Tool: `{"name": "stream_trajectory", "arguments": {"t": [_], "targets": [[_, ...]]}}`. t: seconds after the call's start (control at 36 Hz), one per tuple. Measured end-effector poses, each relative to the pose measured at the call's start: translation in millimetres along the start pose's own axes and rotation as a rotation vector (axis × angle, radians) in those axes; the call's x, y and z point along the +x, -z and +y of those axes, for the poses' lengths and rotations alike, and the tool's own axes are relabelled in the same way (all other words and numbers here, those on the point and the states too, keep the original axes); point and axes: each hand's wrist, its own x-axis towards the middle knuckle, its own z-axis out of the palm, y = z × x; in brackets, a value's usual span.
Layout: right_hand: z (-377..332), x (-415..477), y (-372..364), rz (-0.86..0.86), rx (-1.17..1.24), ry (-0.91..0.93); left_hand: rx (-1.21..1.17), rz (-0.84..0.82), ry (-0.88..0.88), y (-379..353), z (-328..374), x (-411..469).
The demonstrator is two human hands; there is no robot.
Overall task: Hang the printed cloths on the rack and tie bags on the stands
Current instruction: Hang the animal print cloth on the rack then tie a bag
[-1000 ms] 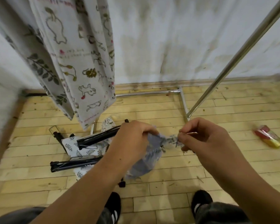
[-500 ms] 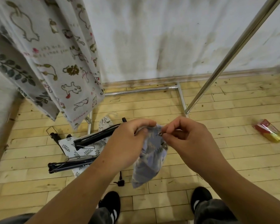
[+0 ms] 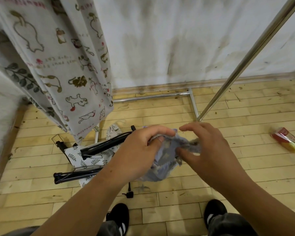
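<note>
I hold a small blue-grey printed cloth bag [image 3: 167, 160] in front of me above the floor. My left hand [image 3: 140, 150] grips its upper left edge with curled fingers and thumb. My right hand [image 3: 203, 150] pinches the bag's top right part between thumb and fingers. A printed cloth [image 3: 66, 65] with animal drawings hangs from the rack at the upper left, with a leaf-print cloth [image 3: 22, 79] behind it. Two folded black stands [image 3: 106, 145] lie on the floor on a leaf-print bag [image 3: 85, 159].
The rack's metal upright [image 3: 245, 65] slants across the right side, and its base bars [image 3: 150, 97] lie on the wooden floor by the wall. A red and yellow packet [image 3: 286, 140] lies at the right. My two shoes [image 3: 119, 217] are at the bottom.
My hands have spread the top of the bag apart. My right hand shifted right and its fingers loosened from a tight pinch. The view tilted slightly.
</note>
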Motion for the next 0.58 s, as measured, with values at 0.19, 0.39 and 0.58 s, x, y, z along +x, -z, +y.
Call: {"name": "stream_trajectory", "arguments": {"t": [0.19,0.39,0.58], "targets": [[1,2,-4,-0.024,0.182,-0.119,0.051,0.012,-0.006,6,-8,1],[15,10,-10,-0.058,0.245,-0.310,0.069,0.112,0.162,19,-35,5],[24,11,-22,-0.125,0.287,-0.403,-0.009,0.208,0.452,33,-78,10]]}}
